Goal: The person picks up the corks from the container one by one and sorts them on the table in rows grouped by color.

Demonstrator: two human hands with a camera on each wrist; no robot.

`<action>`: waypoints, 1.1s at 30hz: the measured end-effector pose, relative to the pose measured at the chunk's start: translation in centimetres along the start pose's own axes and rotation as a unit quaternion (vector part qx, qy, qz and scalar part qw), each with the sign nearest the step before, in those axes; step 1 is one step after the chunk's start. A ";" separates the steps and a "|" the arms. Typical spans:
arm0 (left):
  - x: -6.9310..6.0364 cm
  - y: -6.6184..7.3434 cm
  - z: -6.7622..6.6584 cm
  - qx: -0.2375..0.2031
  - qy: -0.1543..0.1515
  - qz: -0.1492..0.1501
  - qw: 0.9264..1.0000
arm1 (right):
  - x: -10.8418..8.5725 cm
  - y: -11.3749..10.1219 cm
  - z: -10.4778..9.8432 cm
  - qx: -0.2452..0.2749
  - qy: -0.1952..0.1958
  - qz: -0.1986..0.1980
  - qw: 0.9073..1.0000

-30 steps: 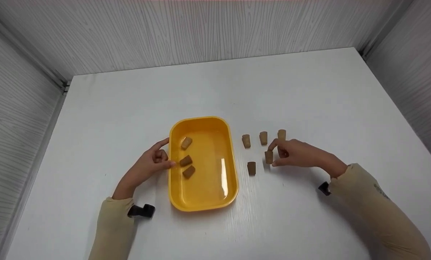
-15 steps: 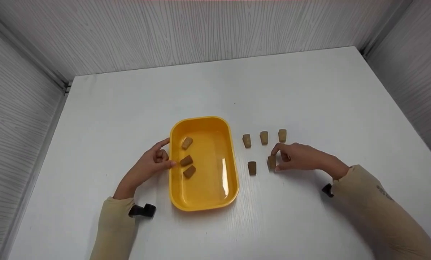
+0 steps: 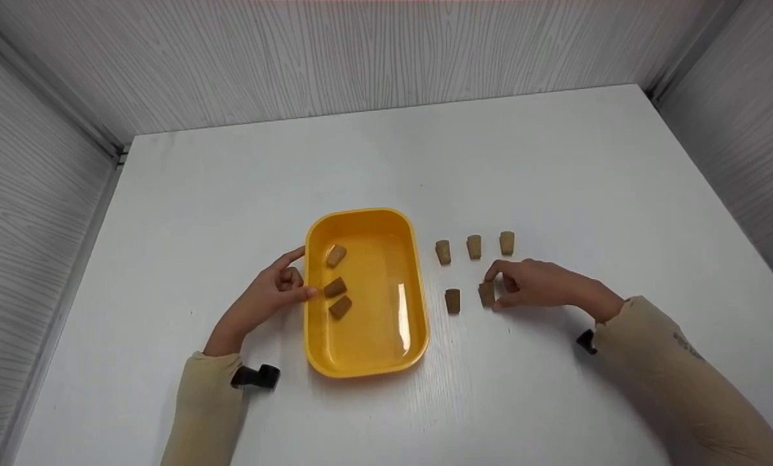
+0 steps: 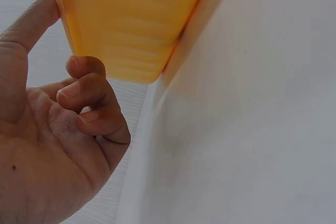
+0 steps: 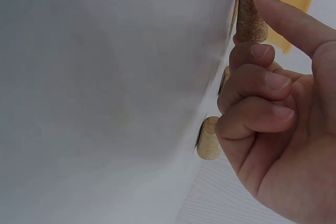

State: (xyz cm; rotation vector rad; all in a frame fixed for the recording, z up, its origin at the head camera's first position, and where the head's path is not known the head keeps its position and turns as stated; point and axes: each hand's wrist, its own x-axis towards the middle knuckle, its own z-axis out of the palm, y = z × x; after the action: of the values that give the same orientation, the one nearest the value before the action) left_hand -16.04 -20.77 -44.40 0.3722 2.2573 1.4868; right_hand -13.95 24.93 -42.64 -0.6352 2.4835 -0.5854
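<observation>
My right hand [image 3: 535, 283] pinches a brown tapered cork stopper [image 3: 486, 294] between thumb and forefinger, low at the white table; its other fingers are curled in the right wrist view. Left of it stands a darker cork [image 3: 452, 301]. Behind is a row of three lighter corks, left [image 3: 443, 252], middle [image 3: 474, 246] and right [image 3: 507, 243]. My left hand [image 3: 273, 291] holds the left side of a yellow tray [image 3: 367, 372], thumb tip over the rim and forefinger along the outside. Inside the tray lie one light cork [image 3: 336, 255] and two darker corks [image 3: 340, 307].
The white table [image 3: 555, 149] ends at a grey wood-grain panel [image 3: 373, 58] behind, with similar panels at both sides. A black wrist mount [image 3: 256, 377] sticks out beside the left sleeve, and another mount [image 3: 587, 341] sits under the right sleeve.
My right hand has come slightly toward me with the cork, from just below the back row to beside the darker cork. The left hand and the tray have stayed put.
</observation>
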 end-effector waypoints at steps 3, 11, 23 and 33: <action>0.0 -0.1 0.0 -0.004 -0.003 0.000 1.000 | -0.1 0.1 0.1 0.001 0.001 -0.001 1.000; 0.1 -0.3 0.0 -0.009 0.001 0.003 1.000 | 0.0 -0.1 0.1 0.006 0.008 -0.013 1.000; 0.1 0.1 0.0 -0.006 -0.006 0.003 1.000 | 0.4 -1.9 -0.9 -0.006 0.016 -0.029 0.999; 0.1 0.0 -0.1 -0.002 -0.004 -0.007 1.000 | 0.8 -5.0 -1.2 0.052 0.058 -0.063 0.995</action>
State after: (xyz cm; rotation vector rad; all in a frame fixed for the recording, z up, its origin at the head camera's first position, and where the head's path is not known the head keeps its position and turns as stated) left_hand -16.13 -20.83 -44.41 0.3604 2.2453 1.4815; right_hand -13.62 20.84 -39.46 -0.7411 2.5134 -0.8153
